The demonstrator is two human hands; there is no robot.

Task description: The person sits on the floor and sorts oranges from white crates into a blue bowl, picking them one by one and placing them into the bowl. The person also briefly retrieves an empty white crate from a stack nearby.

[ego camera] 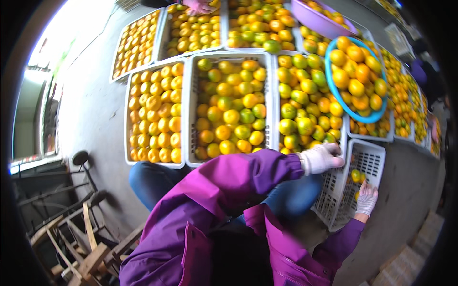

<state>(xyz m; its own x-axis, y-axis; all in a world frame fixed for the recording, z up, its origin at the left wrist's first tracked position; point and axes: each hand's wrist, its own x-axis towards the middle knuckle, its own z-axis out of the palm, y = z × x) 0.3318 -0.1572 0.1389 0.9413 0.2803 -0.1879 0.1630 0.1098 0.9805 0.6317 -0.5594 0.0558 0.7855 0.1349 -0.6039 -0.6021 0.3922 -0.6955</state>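
Observation:
My left hand (320,158), in a pale fingerless glove, reaches across to the near right corner of a white plastic crate of green-orange mandarins (304,96). It is blurred with its fingers bent, and whether anything is in it cannot be made out. Farther right, my right hand (366,200), gloved in the same way, is inside a mostly bare white plastic crate (375,153). Its fingertips are at a yellow-orange mandarin (362,177), but the grip is unclear. A greenish mandarin (355,175) lies beside that one, and another is partly hidden by the hand.
A blue basin of orange mandarins (384,96) rests on the crates, with a purple basin (318,21) behind. Left stand a half-layered crate (232,111) and a crate in neat rows (155,114). Another person's gloved hand (200,6) is at the top. Wooden stools (86,257) lie lower left.

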